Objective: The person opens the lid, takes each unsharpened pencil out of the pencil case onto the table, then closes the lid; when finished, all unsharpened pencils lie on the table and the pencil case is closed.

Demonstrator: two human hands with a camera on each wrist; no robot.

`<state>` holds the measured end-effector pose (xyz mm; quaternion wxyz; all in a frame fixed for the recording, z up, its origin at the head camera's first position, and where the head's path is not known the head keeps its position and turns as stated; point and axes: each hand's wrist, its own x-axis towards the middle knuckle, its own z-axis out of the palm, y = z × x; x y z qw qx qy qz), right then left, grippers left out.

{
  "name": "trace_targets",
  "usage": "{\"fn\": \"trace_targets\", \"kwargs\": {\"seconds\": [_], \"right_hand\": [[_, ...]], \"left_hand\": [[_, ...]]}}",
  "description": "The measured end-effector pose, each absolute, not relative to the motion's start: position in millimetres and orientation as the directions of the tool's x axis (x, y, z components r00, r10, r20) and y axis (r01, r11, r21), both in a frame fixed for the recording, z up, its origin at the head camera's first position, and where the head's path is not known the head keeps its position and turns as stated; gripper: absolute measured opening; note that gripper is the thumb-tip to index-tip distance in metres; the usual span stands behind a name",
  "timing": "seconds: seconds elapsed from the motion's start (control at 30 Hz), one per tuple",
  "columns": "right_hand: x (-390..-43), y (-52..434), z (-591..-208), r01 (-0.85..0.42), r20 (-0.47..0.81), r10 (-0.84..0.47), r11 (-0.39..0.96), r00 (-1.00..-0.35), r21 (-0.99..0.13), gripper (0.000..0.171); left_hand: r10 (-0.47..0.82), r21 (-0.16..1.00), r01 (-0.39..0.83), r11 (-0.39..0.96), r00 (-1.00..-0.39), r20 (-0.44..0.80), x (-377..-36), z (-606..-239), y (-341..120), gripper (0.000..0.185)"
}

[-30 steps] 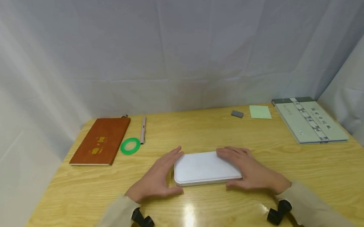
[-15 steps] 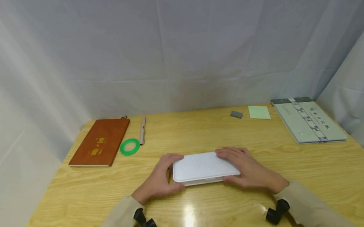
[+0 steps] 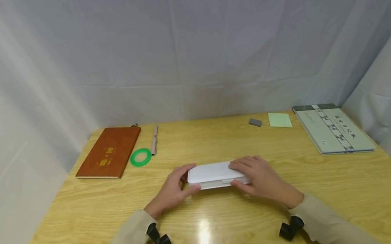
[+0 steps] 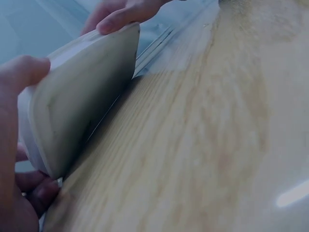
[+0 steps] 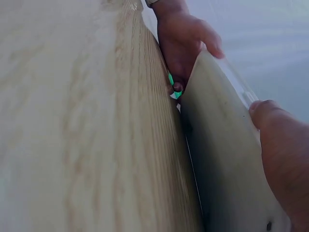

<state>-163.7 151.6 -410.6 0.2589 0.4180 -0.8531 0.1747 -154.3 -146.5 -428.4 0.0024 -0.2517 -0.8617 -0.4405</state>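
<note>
A flat white rectangular case (image 3: 215, 174) sits at the middle of the wooden table (image 3: 220, 220), its near edge tilted up off the wood. My left hand (image 3: 175, 189) grips its left end, thumb on the front edge and fingers curled over the top. My right hand (image 3: 259, 179) grips the right end in the same way. In the left wrist view the case's underside (image 4: 79, 104) is raised at an angle, with my thumb (image 4: 21, 72) on its edge. The right wrist view shows the same underside (image 5: 222, 159) lifted above the table.
A brown notebook (image 3: 110, 151), a green tape ring (image 3: 140, 157) and a pen (image 3: 154, 139) lie at the back left. A grey eraser (image 3: 255, 122), a green sticky note (image 3: 280, 120) and a pale green book (image 3: 333, 132) lie at the back right. White cloth walls surround the table.
Both hands went from lying flat beside the case to gripping its ends. The near edge of the case has risen off the table and tilted up.
</note>
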Motion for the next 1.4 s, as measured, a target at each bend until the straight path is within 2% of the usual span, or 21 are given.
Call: {"fn": "trace_targets", "kwargs": {"seconds": [0.2,0.43,0.73,0.9,1.17,1.3,1.4], "right_hand": [[-162,151,-413,-0.796,0.631,-0.602,0.604,-0.489,-0.04,0.06],[-161,152,-416,-0.816,0.666,-0.609,0.578,-0.431,0.0,0.059],[-161,153,-417,-0.817,0.673,-0.619,0.576,-0.405,0.038,0.061],[-160,154,-417,-0.814,0.676,-0.619,0.579,-0.4,0.047,0.061],[-162,151,-418,-0.822,0.66,-0.618,0.57,-0.427,0.001,0.059],[-162,152,-416,-0.84,0.651,-0.619,0.54,-0.439,-0.053,0.057],[-165,153,-413,-0.857,0.658,-0.624,0.512,-0.42,-0.061,0.055]], "left_hand": [[0.404,0.764,0.394,0.512,-0.895,0.191,-155,-429,-141,0.067],[0.4,0.777,0.401,0.484,-0.892,0.211,-153,-431,-139,0.068],[0.396,0.803,0.345,0.485,-0.906,0.15,-153,-428,-136,0.075],[0.397,0.813,0.319,0.486,-0.91,0.12,-151,-427,-134,0.072],[0.371,0.839,0.286,0.462,-0.922,0.11,-151,-430,-137,0.068],[0.37,0.84,0.3,0.452,-0.92,0.129,-151,-431,-140,0.074],[0.375,0.845,0.324,0.426,-0.913,0.161,-151,-432,-142,0.081]]}}
